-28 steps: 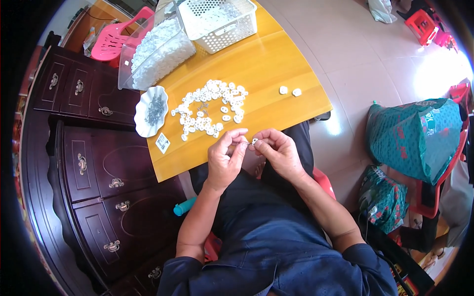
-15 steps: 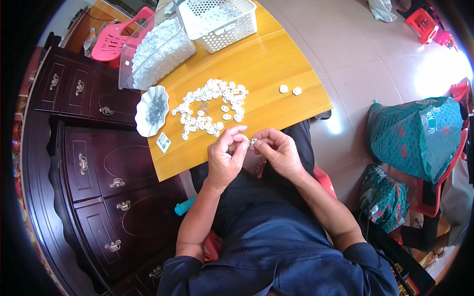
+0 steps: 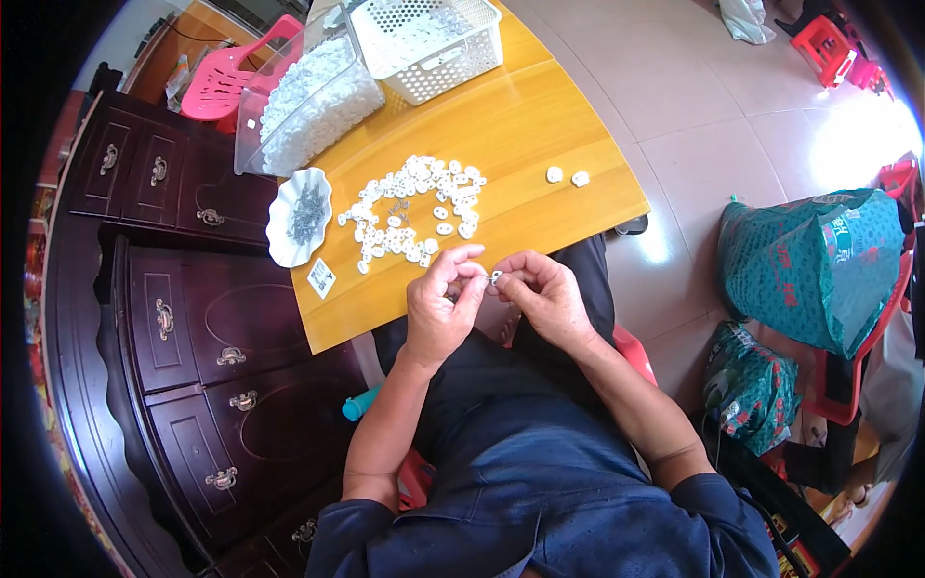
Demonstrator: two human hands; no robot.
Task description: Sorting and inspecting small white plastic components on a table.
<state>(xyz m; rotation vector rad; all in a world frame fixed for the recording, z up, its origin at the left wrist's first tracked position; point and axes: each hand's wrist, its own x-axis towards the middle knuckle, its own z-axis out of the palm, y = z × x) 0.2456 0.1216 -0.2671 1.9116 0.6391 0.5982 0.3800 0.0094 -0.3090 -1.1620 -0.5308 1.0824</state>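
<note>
Nr bench (image 3: 540, 106) edge, R side mostly open
R hand (image 3: 551, 299) pinches holed white piece (image 3: 496, 276); L hand (image 3: 438, 308) part-curled, hold unclear.

Glossy wood tabletop (image 3: 544, 120), smooth plastic pieces (image 3: 424, 175), metal fasteners (image 3: 307, 216).

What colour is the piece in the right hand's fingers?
The piece is white, seen in the head view, the only one.
</note>
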